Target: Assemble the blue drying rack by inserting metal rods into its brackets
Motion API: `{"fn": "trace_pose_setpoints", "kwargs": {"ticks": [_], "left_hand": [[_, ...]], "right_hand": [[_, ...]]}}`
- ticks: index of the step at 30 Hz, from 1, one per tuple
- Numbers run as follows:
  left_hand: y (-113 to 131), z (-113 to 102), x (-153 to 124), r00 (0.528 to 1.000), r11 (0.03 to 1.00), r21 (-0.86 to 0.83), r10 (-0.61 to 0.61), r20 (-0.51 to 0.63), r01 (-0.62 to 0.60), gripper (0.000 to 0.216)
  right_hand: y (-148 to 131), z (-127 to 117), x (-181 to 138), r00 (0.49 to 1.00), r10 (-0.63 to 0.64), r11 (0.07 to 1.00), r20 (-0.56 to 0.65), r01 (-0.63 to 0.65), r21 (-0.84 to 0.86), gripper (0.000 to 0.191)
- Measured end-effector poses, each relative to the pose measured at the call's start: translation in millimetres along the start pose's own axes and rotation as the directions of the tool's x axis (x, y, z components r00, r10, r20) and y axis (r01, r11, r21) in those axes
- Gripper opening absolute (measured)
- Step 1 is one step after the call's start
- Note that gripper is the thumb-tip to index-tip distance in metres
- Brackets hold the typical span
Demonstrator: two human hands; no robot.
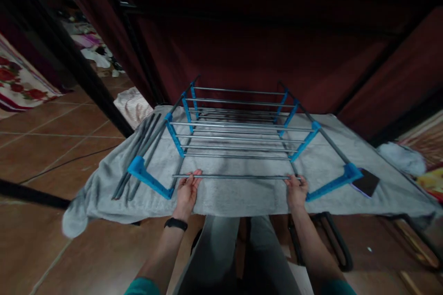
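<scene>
A rack of grey metal rods and blue plastic brackets (pixel 238 129) lies on a grey towel (pixel 242 193). I hold one grey rod (pixel 235 176) level across its near end. My left hand (pixel 187 191) grips the rod's left end, beside the near left blue bracket (pixel 148 177). My right hand (pixel 296 190) grips the rod's right end, next to the near right blue bracket (pixel 332 182). A black band sits on my left wrist.
Several loose grey rods (pixel 138 156) lie on the towel's left part. A dark flat object (pixel 367 183) rests by the right bracket. Brown floor tiles (pixel 44 143) spread to the left; a dark red cloth wall (pixel 259 55) stands behind. Clutter lies at far right.
</scene>
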State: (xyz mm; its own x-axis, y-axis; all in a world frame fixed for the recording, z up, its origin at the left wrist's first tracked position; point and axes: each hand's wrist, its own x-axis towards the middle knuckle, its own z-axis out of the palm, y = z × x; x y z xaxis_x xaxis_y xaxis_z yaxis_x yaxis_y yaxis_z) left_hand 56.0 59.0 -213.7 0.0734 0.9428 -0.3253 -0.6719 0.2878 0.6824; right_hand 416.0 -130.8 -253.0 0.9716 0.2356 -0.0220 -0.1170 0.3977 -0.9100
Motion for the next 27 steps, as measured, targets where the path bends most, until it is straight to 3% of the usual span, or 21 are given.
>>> {"fn": "trace_pose_setpoints", "kwargs": {"ticks": [11,22,27], "left_hand": [[4.6,4.6,5.0,0.999,0.992,0.117,-0.041,-0.004,0.041,0.016],[8.9,7.7,12.1,0.991,0.969,0.213,-0.113,-0.076,0.127,0.014],[8.8,9.3,21.5,0.985,0.945,0.29,-0.118,-0.124,0.15,0.018]], "right_hand": [[-6.2,-0.8,2.4,0.989,0.09,0.993,0.117,-0.098,0.069,0.046],[1.9,10.9,6.1,0.997,0.076,0.995,-0.029,-0.074,0.071,0.047],[2.5,13.1,5.7,0.997,0.07,0.996,-0.032,-0.068,0.065,0.042]]}}
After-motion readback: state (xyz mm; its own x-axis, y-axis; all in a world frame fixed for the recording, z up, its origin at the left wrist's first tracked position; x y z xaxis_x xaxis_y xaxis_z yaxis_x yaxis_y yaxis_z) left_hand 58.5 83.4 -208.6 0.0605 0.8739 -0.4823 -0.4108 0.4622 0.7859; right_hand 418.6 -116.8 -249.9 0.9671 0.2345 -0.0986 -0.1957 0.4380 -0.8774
